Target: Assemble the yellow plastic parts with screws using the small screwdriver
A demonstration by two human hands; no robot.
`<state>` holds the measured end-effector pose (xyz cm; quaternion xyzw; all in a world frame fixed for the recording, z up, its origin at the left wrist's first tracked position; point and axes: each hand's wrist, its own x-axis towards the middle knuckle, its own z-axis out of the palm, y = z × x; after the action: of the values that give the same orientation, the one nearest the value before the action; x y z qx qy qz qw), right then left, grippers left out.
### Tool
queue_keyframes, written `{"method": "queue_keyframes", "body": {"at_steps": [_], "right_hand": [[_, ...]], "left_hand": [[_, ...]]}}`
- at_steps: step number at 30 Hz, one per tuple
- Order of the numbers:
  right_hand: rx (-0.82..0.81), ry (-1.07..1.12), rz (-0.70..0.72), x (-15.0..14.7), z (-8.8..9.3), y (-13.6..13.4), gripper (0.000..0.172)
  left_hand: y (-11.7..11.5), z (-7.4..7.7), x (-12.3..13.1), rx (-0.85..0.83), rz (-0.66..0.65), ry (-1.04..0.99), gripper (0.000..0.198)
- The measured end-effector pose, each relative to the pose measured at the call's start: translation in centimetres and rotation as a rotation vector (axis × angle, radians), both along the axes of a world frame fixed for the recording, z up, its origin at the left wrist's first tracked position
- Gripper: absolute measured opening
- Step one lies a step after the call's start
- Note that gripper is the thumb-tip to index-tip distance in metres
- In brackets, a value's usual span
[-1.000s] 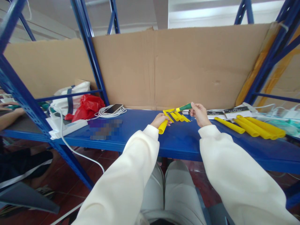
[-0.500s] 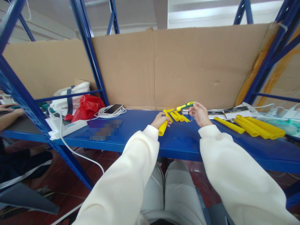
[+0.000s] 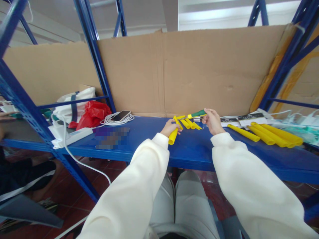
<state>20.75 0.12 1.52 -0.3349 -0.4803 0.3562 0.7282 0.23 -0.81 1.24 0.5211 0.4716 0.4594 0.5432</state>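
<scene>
My left hand [image 3: 170, 127] is closed around a yellow tube [image 3: 173, 136] that points down toward the table's front edge. In my right hand [image 3: 212, 120] is the end of a green and yellow screwdriver handle [image 3: 198, 114], pinched between the fingers. Its thin shaft runs left to the upper end of the held tube; the tip's exact contact is too small to make out. Behind and to the right of my left hand lie several short yellow pieces [image 3: 189, 124] on the blue tabletop [image 3: 149, 132].
Several yellow tubes [image 3: 264, 134] lie at right beside black-and-white printed papers [image 3: 252, 119]. On the left are a power strip [image 3: 77, 135], a coiled white cable with a phone [image 3: 121, 115] and a red bag [image 3: 93, 113]. A cardboard panel [image 3: 194, 73] backs the table.
The screwdriver's handle has turned about its length and tilts a little lower, with my right fingers shifted on its end. My left hand and the tube stay put.
</scene>
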Motion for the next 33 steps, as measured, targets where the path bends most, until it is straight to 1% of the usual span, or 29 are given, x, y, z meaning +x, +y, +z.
{"method": "queue_keyframes", "body": {"at_steps": [5, 10, 12, 15, 19, 23, 28, 33], "right_hand": [[0.015, -0.008, 0.017, -0.02, 0.02, -0.26, 0.040], [-0.037, 0.054, 0.126, -0.12, 0.41, -0.56, 0.029], [-0.044, 0.069, 0.164, -0.15, 0.52, -0.65, 0.028], [-0.031, 0.060, 0.192, -0.12, 0.50, -0.64, 0.031], [-0.007, 0.075, 0.168, -0.01, 0.34, -0.40, 0.039], [-0.019, 0.094, 0.164, 0.03, 0.31, -0.25, 0.045], [-0.046, 0.102, 0.148, -0.18, 0.39, -0.53, 0.048], [-0.056, 0.092, 0.133, -0.25, 0.28, -0.64, 0.046]], "left_hand": [[-0.14, 0.11, 0.02, -0.006, 0.007, 0.002, 0.053], [0.02, 0.02, 0.00, -0.006, 0.021, -0.013, 0.056], [0.08, -0.01, 0.01, -0.004, 0.030, -0.009, 0.055], [0.09, -0.02, 0.05, 0.006, 0.042, -0.001, 0.053], [0.08, -0.05, 0.07, 0.016, 0.051, -0.011, 0.052], [0.14, -0.13, 0.05, 0.020, 0.050, -0.018, 0.050], [-0.01, -0.04, 0.05, 0.029, 0.042, -0.015, 0.048], [-0.21, 0.14, 0.09, 0.038, 0.040, -0.002, 0.045]]}}
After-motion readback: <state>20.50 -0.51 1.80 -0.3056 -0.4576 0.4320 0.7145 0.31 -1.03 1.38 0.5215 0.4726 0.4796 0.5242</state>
